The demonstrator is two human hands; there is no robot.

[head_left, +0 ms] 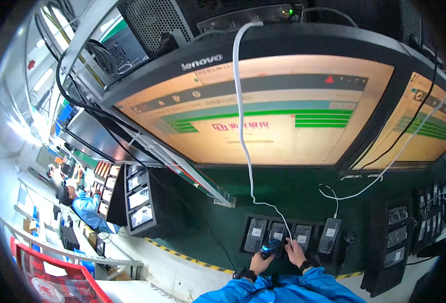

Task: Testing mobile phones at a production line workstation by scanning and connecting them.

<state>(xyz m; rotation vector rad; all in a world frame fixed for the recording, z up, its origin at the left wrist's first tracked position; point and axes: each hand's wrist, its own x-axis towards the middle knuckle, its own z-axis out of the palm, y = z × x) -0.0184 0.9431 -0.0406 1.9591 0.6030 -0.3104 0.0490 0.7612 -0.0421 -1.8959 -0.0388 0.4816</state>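
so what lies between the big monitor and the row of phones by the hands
In the head view: green work surface, crossed by two white cables.

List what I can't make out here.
All in the head view:
- Grip of the black-and-blue device: hidden inside the left hand.
- White cable's lower tip: apparently covered by the right hand.
- Mesh-panelled box's top: cut off by the upper edge.
- Print on the phone label: too small.
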